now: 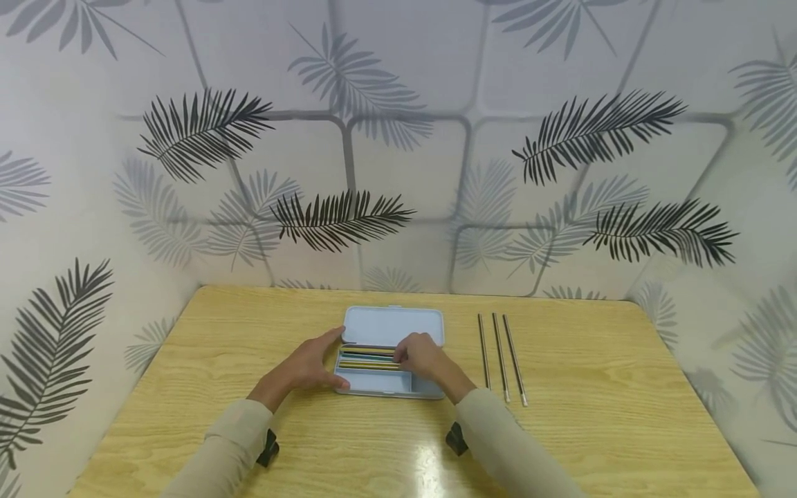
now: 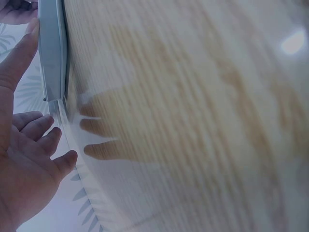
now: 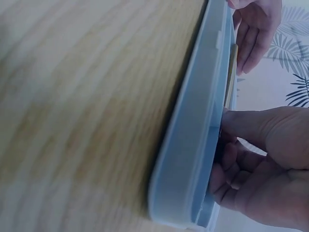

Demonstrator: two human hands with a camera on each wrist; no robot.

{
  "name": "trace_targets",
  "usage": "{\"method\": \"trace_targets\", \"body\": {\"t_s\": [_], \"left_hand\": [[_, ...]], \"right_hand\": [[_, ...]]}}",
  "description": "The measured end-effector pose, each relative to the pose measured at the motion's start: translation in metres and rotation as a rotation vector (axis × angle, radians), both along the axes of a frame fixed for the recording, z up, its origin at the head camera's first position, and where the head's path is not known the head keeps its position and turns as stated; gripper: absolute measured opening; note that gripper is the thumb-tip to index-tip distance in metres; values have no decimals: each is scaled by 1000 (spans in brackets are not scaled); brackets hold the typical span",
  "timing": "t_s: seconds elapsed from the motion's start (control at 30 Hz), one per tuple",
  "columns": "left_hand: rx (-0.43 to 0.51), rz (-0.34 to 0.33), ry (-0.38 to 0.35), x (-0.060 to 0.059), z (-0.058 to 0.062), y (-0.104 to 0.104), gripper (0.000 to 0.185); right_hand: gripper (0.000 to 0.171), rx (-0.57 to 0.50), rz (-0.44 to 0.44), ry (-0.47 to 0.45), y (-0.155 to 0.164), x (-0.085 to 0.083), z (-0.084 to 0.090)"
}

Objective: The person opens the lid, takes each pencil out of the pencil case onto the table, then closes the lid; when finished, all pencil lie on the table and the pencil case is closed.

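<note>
Wood-grain laminate table (image 1: 560, 429), glossy and rectangular with rounded corners, is boxed in by leaf-print wall panels (image 1: 398, 138) at 9, 12 and 3 o'clock. Pale blue plastic case (image 1: 391, 354), flat with rounded corners, is seen at table centre, lid laid open toward 12 o'clock, smooth matte finish. Left hand (image 1: 308, 366) is rested against the case's 9 o'clock end, fingers straight and spread, nothing clasped. Right hand (image 1: 423, 358) is set over the tray's 3 o'clock end, fingers curled onto the coloured rods (image 1: 367, 358); whether one is actually pinched cannot be told. Those rods, thin, straight, yellow, dark and green, are packed lengthwise in the tray. Three slim metal rods (image 1: 500, 356), shiny and round-sectioned, are laid parallel on the table at 3 o'clock of the case, well apart from both hands. Judged progress: partway, since some rods are in the case and three are outside.
</note>
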State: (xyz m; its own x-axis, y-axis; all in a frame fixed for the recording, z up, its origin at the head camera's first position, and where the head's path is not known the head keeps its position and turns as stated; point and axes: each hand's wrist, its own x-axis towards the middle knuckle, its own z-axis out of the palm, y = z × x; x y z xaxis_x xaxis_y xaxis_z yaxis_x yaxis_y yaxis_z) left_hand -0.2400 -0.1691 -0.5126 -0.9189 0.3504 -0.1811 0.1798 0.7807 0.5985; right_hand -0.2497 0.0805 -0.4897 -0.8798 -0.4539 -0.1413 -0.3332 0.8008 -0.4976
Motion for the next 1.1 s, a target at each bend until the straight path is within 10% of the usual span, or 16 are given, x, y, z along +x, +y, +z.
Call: {"method": "trace_targets", "body": {"t_s": [0.67, 1.1], "left_hand": [[18, 5, -5, 0, 0, -1, 116], [27, 12, -8, -1, -4, -2, 117]], "right_hand": [[10, 22, -24, -50, -3, 2, 3], [9, -223, -12, 63, 30, 4, 9]]}}
